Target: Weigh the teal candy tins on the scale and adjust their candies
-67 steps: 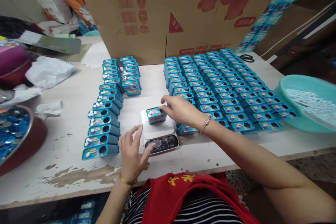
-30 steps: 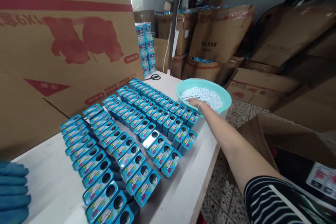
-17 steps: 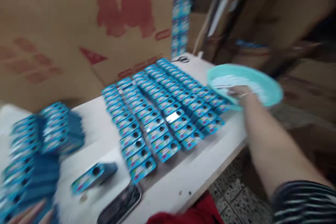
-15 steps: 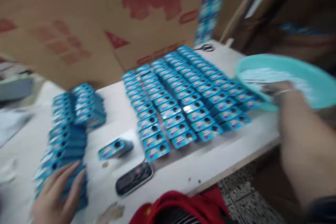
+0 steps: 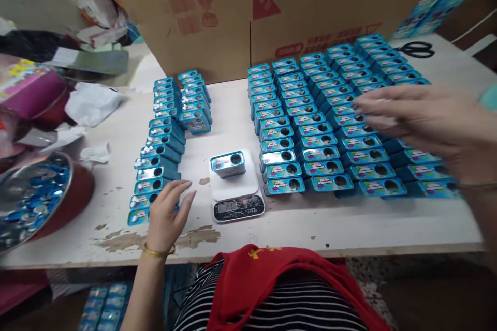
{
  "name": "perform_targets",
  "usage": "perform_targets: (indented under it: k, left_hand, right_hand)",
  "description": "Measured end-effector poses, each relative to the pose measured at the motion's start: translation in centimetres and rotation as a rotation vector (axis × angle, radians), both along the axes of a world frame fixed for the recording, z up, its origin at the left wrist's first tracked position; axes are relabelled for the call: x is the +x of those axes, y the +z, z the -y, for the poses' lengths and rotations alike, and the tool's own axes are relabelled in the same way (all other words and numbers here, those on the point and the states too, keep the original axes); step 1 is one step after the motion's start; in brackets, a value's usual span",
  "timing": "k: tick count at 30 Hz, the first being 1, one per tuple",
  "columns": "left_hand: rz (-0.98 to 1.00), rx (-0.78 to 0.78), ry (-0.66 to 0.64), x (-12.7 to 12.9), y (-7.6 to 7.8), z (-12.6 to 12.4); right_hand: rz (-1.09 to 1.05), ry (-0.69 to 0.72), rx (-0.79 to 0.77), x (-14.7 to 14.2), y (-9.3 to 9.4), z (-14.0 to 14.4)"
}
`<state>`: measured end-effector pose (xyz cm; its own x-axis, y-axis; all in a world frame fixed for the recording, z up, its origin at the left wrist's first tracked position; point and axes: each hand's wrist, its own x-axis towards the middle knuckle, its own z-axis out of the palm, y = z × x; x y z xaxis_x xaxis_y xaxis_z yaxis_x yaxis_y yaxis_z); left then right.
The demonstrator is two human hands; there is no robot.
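A big cardboard carton [image 5: 248, 5] stands at the back of the white table [image 5: 349, 222], printed in red with a triangle mark and some blocks of characters too small to read. In front of it, to the right, lies a broad field of teal tins [image 5: 330, 119] in tight rows; a narrower double column of the same tins [image 5: 163, 139] runs down the left. A red bowl [image 5: 58, 201] of blue and silver discs sits at the left edge, and black scissors [image 5: 417, 50] lie at the far right. In the middle a small digital scale [image 5: 236, 191] carries a single tin [image 5: 228, 163] on its white platform, apart from both hands. That tin looks light, stiff and smooth, probably thin metal with a round hole in its lid; it would best be pinched across its two long sides. Its lid bears a colourful label, the word too blurred to make out for certain; the scale's display shows digits I cannot read. The left hand [image 5: 166, 214] rests flat, fingers loosely spread and holding nothing, touching the nearest tins of the left column. The right hand [image 5: 419, 119] hovers blurred above the right field; whether its fingers pinch anything I cannot tell
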<state>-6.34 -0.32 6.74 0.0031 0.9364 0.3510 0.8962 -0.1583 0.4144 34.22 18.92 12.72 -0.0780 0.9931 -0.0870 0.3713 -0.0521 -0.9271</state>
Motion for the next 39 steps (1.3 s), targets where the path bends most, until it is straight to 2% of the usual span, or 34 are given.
perform_targets:
  k: [3,5,7,10,14,19,28,31,35,39]
  left_hand:
    - [0.047,0.003,-0.018,0.1,-1.0,0.6]
    - [0.077,-0.001,-0.022,0.0,-1.5,0.9]
    - [0.099,0.001,-0.022,-0.3,-2.1,1.3]
    - [0.122,0.016,-0.019,-0.6,-2.9,1.7]
    - [0.142,0.013,-0.033,-0.8,-3.8,2.0]
    - [0.15,0.012,-0.048,-0.9,-4.4,1.9]
    - [0.168,-0.007,-0.075,-0.5,-4.7,1.3]
    - [0.179,-0.018,-0.07,-0.4,-4.9,1.2]
    - [0.186,-0.034,-0.057,-0.4,-5.2,1.2]
    - [0.179,-0.036,-0.049,-0.4,-5.4,1.2]
  right_hand:
    - [-0.157,0.329,-0.232,-8.5,1.3,2.3]
    - [-0.139,0.472,-0.247,-13.1,1.5,3.4]
    - [-0.122,0.574,-0.248,-16.2,1.2,3.9]
    - [-0.082,0.669,-0.259,-18.5,0.4,4.1]
    - [-0.057,0.732,-0.313,-19.7,-1.0,4.0]
    - [-0.062,0.738,-0.359,-19.9,-2.4,3.5]
    - [-0.155,0.774,-0.335,-19.4,-3.1,3.1]
    - [-0.229,0.733,-0.386,-19.2,-3.3,3.2]
    - [-0.36,0.625,-0.53,-18.9,-3.1,3.0]
    - [-0.357,0.525,-0.577,-18.4,-2.5,2.6]
